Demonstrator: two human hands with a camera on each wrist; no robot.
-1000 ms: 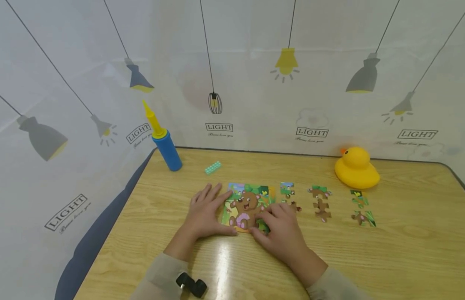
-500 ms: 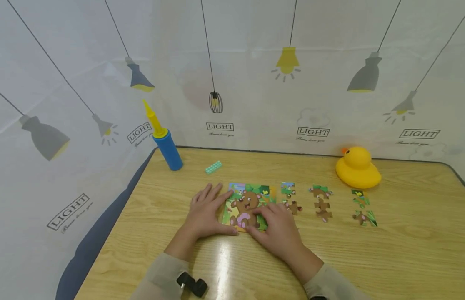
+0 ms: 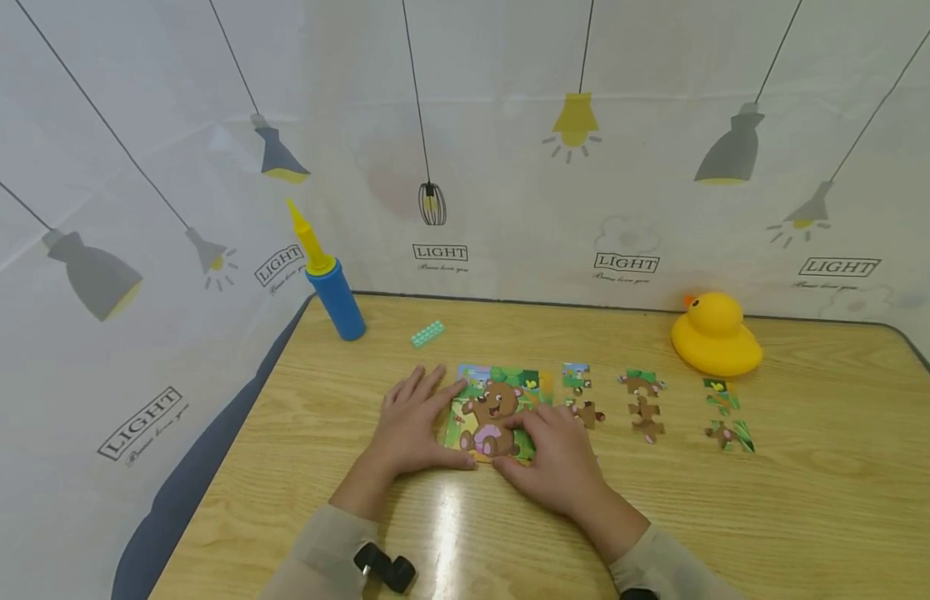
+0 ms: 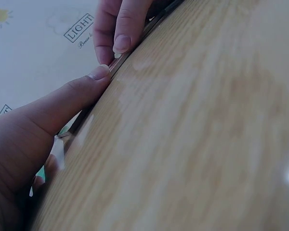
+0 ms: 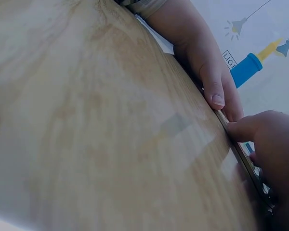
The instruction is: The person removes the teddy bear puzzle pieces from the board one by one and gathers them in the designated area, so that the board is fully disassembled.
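The bear jigsaw puzzle [image 3: 495, 408] lay flat near the middle of the wooden table [image 3: 810, 492], partly assembled. The left hand [image 3: 412, 429] rested flat beside its left edge, fingers straight and spread, thumb along the near edge. The right hand [image 3: 558, 454] lay over the puzzle's lower right part, fingers pressing down on the pieces there; it clasped nothing that could be seen.

To the right of the puzzle, loose puzzle pieces [image 3: 643, 407] lay in small groups, the nearest just beside the right hand's fingers, the farthest [image 3: 726, 415] well apart. A yellow rubber duck [image 3: 714, 336] sat behind them near the back wall. A blue and yellow hand pump [image 3: 328, 279] stood upright at the far left corner, with a small green toy brick [image 3: 427, 334] between it and the puzzle. None of these lay between the hands and the puzzle.

The head view alone showed the picture and the loose pieces. The left wrist view, skimming the tabletop, showed the left thumb [image 4: 72, 94] meeting the puzzle's thin edge and the other hand's fingertips [image 4: 121, 44] on it. The right wrist view showed the left thumb [image 5: 213, 89] and the right thumb [image 5: 248, 127] close together at that edge, with the pump [image 5: 248, 67] behind.
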